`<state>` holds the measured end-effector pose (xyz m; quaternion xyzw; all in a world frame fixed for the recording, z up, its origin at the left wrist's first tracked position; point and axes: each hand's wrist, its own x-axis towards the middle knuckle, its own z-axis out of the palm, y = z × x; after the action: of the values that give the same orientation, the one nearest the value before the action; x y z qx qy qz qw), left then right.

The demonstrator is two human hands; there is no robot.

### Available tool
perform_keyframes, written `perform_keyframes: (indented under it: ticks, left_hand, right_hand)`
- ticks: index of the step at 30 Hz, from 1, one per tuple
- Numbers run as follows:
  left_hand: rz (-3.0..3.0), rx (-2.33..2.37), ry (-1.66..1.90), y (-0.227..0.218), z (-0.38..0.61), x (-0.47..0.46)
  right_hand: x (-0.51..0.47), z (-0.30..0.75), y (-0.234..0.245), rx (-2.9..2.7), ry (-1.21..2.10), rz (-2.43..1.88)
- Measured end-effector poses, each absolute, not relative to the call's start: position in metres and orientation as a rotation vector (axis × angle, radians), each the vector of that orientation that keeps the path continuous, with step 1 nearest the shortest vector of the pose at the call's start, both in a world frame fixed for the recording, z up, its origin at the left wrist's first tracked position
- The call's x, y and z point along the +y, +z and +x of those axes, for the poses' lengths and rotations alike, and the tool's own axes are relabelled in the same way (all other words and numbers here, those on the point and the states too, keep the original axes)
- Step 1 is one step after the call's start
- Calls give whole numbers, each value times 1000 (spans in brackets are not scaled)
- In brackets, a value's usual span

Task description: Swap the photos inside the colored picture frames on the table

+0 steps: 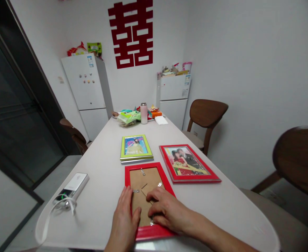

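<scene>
A red picture frame [131, 171] lies face down at the near side of the table, its brown backing board [140, 218] held by small metal clips. Along the frame's left edge rests my left hand [124, 217], fingers stretched out and thumb on the board. My right hand [167, 208] is over the board's right half with its fingers curled, the lower fingertips by the bottom metal clip [152, 222]. Whatever is under those fingertips is hidden. Beyond are a green picture frame [123, 148] stacked on another frame, and a second red picture frame [196, 181], face up with a photo.
On the white table [98, 210], a power bank [74, 183] with a white cable [47, 224] lies at left. At the far end stand a pink bottle [144, 113] and green snack bags [130, 118]. Wooden chairs [208, 112] line the right side.
</scene>
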<state>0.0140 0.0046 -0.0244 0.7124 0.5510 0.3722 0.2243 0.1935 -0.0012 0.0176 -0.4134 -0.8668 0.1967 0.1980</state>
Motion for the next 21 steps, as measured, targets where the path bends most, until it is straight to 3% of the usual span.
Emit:
perform_keyframes:
  ticks: [9, 21]
  left_hand:
    - [1987, 1536, 973, -25, 12, 4]
    - [1961, 1517, 1003, -22, 14, 5]
  right_hand:
    - [11, 181, 24, -2317, 525, -1220]
    - [55, 138, 10, -2328, 230, -1547]
